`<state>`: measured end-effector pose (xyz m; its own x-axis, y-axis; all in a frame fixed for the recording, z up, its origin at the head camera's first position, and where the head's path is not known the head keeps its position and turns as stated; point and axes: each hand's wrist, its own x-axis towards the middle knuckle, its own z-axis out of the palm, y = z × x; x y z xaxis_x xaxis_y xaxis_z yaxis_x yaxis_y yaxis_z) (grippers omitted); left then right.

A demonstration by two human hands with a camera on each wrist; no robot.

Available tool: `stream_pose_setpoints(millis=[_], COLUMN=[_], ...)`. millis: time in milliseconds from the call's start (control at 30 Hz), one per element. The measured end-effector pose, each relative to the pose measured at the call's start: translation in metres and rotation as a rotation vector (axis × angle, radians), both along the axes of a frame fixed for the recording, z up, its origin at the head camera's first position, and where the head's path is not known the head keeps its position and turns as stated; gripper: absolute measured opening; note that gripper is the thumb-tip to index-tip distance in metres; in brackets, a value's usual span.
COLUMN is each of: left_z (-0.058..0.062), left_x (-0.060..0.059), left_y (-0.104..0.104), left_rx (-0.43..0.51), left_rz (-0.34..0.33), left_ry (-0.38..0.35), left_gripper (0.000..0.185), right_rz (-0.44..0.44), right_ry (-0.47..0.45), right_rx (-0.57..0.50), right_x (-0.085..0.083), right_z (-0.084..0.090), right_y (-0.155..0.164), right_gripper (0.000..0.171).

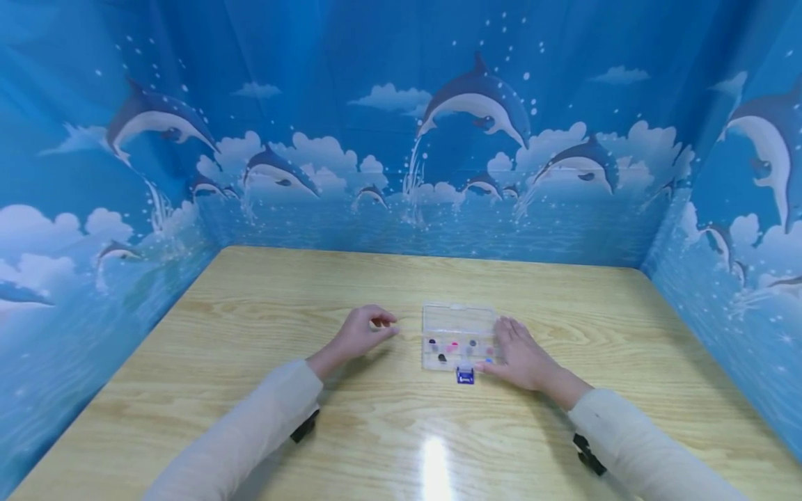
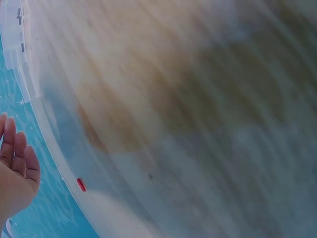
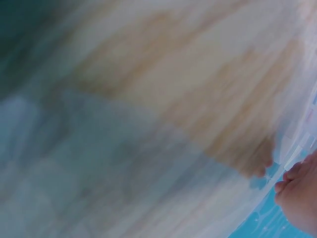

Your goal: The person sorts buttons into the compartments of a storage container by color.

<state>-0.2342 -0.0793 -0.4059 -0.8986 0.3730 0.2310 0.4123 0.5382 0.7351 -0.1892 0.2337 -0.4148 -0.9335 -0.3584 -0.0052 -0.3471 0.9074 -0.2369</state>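
Note:
A clear plastic compartment box (image 1: 443, 363) lies on the table with its transparent lid (image 1: 457, 318) folded back. Small black, pink, grey and blue pieces sit in its compartments; their kind is too small to tell. At the box's front edge is a dark blue piece (image 1: 465, 376) with a white mark. My right hand (image 1: 523, 358) rests along the box's right side, fingers extended and thumb near the front corner. To the left of the box, apart from it, my left hand (image 1: 365, 330) hovers with loosely bent fingers. Nothing shows between them.
A small red piece (image 2: 81, 184) lies on the table in the left wrist view. The wood-grain table (image 1: 301, 278) is bordered by blue dolphin-print curtains (image 1: 351, 83) at the back and both sides. Both wrist views are mostly blurred tabletop.

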Motion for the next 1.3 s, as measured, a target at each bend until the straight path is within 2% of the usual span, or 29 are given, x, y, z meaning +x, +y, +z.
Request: stream_pose_setpoints(millis=[300, 500, 833, 1033, 1133, 1300], left_z=[-0.002, -0.001, -0.002, -0.002, -0.002, -0.002], left_x=[-0.002, -0.004, -0.007, -0.009, -0.008, -0.009], left_y=[-0.009, -0.019, -0.038, -0.047, -0.052, -0.059], left_rx=[-0.013, -0.036, -0.041, -0.029, -0.033, -0.051], left_rz=[0.002, 0.039, 0.077, 0.077, 0.068, 0.044], left_ry=[0.027, 0.014, 0.041, 0.044, 0.034, -0.03], left_gripper=[0.02, 0.023, 0.022, 0.021, 0.021, 0.02], right_rz=[-0.004, -0.006, -0.008, -0.01, -0.009, -0.008], right_ry=[0.001, -0.009, -0.007, -0.011, -0.016, -0.022], right_rx=[0.002, -0.007, 0.004, 0.007, 0.009, 0.01], right_x=[0.001, 0.001, -0.001, -0.001, -0.001, -0.001], right_z=[0.0, 0.003, 0.0, 0.0, 0.001, 0.001], right_y=[0.0, 0.0, 0.001, 0.001, 0.001, 0.001], right_gripper=[0.1, 0.099, 0.1, 0.101, 0.1, 0.1])
